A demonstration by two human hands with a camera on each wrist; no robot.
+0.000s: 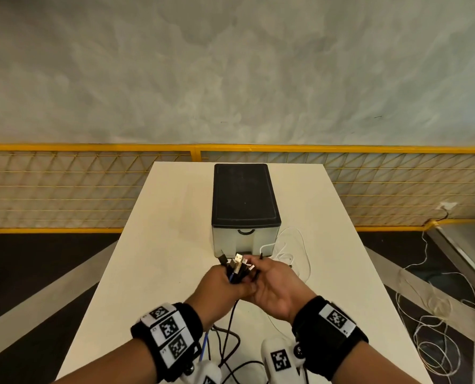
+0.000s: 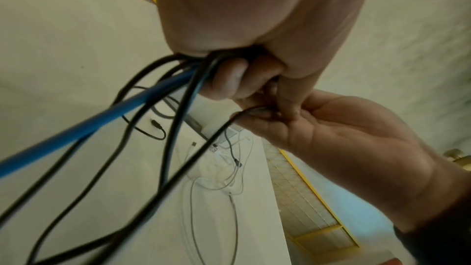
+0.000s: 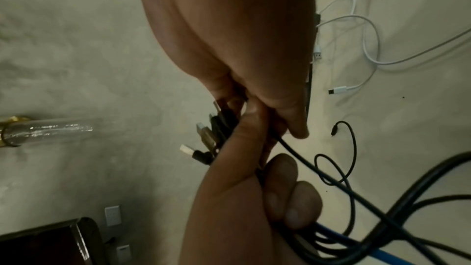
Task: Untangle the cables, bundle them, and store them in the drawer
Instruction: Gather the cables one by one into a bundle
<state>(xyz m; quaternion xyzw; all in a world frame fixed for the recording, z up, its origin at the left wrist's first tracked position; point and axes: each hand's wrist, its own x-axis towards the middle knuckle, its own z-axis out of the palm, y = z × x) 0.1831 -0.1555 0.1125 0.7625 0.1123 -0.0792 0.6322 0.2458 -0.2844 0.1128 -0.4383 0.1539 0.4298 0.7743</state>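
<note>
My left hand [image 1: 221, 284] fists the cables [image 1: 237, 268] above the table [image 1: 158, 245] before the shut drawer [image 1: 244, 239], so my right hand [image 1: 272, 284], pinching one black lead, should align plugs evenly before coiling.

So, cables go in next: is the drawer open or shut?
Shut. The drawer front sits flush with the black-topped box, handle facing the hands, nothing pulled out.

The drawer unit [image 1: 246, 206] stands mid-table [image 1: 158, 245] (loose cables [image 1: 289, 250] at its right), railing [image 1: 92, 189] behind.
</note>
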